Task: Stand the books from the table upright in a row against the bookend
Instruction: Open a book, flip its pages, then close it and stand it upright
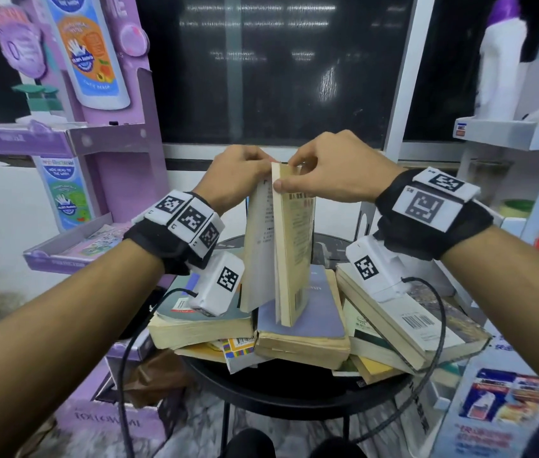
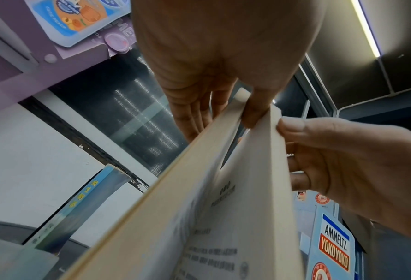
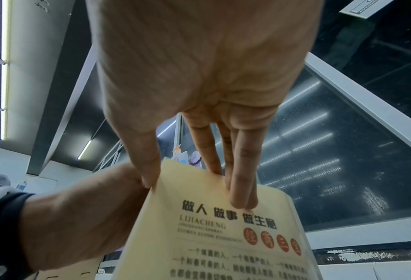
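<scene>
A yellow-covered paperback (image 1: 296, 246) stands on end, spread open at the top, on a blue-grey book (image 1: 314, 312) in a pile lying flat on the round black table (image 1: 294, 395). My left hand (image 1: 255, 166) pinches the top of the left block of pages (image 1: 258, 246). My right hand (image 1: 298, 175) pinches the top of the right block, thumb on the near side and fingers on the yellow cover (image 3: 211, 246). In the left wrist view my thumb (image 2: 254, 113) sits in the gap between the two page blocks (image 2: 223, 208). A white upright plate (image 1: 365, 223), perhaps the bookend, shows behind the pile.
More books lie flat at the left (image 1: 195, 322) and right (image 1: 403, 319) of the pile, some overhanging the table rim. A purple display stand (image 1: 106, 127) is close on the left, a white shelf (image 1: 506, 130) and a blue carton (image 1: 499, 408) on the right. Cables hang from both wrists.
</scene>
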`<state>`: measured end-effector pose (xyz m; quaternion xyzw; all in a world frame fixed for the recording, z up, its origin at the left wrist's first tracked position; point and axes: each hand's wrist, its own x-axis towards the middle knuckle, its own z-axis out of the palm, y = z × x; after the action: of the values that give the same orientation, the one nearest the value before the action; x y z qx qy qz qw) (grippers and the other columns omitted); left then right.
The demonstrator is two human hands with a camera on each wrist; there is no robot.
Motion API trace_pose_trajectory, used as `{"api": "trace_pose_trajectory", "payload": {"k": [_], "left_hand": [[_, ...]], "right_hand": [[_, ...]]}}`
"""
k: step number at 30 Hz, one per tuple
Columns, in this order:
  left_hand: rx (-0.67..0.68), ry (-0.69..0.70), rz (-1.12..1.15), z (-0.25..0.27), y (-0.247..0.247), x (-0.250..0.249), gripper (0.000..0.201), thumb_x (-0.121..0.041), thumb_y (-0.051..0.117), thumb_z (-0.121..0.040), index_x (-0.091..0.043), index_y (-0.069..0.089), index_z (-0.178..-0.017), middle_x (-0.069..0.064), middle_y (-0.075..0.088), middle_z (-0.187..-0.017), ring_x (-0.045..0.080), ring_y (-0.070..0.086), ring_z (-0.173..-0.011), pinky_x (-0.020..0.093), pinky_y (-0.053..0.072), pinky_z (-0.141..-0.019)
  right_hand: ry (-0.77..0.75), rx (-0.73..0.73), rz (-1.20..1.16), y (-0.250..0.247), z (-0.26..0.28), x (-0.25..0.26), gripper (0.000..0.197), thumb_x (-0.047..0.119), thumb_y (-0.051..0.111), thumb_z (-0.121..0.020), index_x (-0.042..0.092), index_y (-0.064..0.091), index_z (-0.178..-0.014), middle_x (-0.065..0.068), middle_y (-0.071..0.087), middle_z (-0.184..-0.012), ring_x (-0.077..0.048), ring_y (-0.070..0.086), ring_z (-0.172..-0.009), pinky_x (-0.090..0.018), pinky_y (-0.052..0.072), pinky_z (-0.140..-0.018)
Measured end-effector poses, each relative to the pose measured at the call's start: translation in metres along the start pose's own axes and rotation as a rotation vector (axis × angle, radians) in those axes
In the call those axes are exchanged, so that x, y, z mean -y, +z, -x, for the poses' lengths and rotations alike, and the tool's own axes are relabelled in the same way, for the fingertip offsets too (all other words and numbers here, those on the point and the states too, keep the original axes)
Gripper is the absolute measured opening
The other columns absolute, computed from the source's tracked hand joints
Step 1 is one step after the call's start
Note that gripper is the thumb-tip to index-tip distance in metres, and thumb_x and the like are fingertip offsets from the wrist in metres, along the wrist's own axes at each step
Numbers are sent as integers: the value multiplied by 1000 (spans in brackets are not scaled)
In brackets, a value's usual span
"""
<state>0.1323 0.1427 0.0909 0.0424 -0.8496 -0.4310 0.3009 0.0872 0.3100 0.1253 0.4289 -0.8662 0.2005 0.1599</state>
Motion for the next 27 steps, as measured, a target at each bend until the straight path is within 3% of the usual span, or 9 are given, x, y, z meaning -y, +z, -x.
{"api": "trace_pose_trajectory", "payload": {"k": [3, 6, 10, 13, 16, 20, 23, 27], "left_hand": [[20, -45, 206, 1, 0, -2, 35, -38, 56, -91, -7, 71, -96, 5, 72, -90, 22, 69, -81, 30, 58, -72], [59, -24, 257, 3, 0, -4, 30, -34, 54, -94, -8, 70, -93, 5, 70, -86, 15, 67, -72, 22, 54, -63], [83, -15, 242, 0, 0, 4, 25, -29, 66, -87, -5, 70, -96, 10, 73, -94, 23, 71, -84, 36, 58, -78], [51, -26, 240, -7, 4, 13, 23, -23, 68, -86, -7, 69, -102, 11, 73, -98, 28, 70, -93, 43, 56, -86], [-17, -20, 203, -14, 5, 21, 17, -22, 65, -88, -12, 68, -102, 7, 71, -100, 23, 68, -91, 40, 56, -85], [-53, 12, 223, -18, 5, 29, 10, -16, 58, -93, -12, 60, -103, 3, 66, -94, 15, 64, -82, 30, 55, -73], [-52, 21, 288, -18, 6, 36, 9, -13, 53, -96, -10, 55, -105, 1, 62, -89, 11, 61, -75, 24, 54, -66], [-125, -28, 383, -22, 10, 45, 7, -14, 52, -97, -14, 57, -101, 3, 62, -90, 17, 62, -76, 34, 54, -70]], "right_hand": [[-11, 36, 31, 2, -3, 1, 60, 62, 66, -75, 19, 68, -116, 2, 69, -100, -14, 62, -87, -27, 51, -76], [0, 39, 36, 6, -10, -1, 63, 63, 68, -74, 19, 65, -119, 2, 70, -100, -14, 62, -87, -25, 49, -74], [29, 27, -17, 12, -18, -4, 58, 62, 70, -72, 21, 63, -112, 4, 67, -90, -4, 62, -71, -16, 39, -52], [44, -9, -41, 20, -23, -8, 51, 56, 74, -72, 21, 60, -106, 8, 59, -86, -5, 60, -69, -17, 38, -50], [28, -39, 32, 30, -30, -14, 52, 55, 76, -69, 25, 55, -105, 3, 50, -99, -5, 54, -76, -23, 40, -62], [51, -60, 77, 37, -36, -19, 49, 55, 76, -68, 29, 51, -101, 3, 43, -107, -18, 43, -106, -36, 43, -87], [66, -45, 108, 40, -42, -18, 49, 60, 72, -68, 28, 50, -99, 5, 50, -105, -18, 44, -105, -41, 38, -86], [64, 16, 57, 43, -50, -19, 44, 57, 70, -70, 28, 52, -98, 8, 58, -99, -15, 54, -93, -43, 48, -85]]}}
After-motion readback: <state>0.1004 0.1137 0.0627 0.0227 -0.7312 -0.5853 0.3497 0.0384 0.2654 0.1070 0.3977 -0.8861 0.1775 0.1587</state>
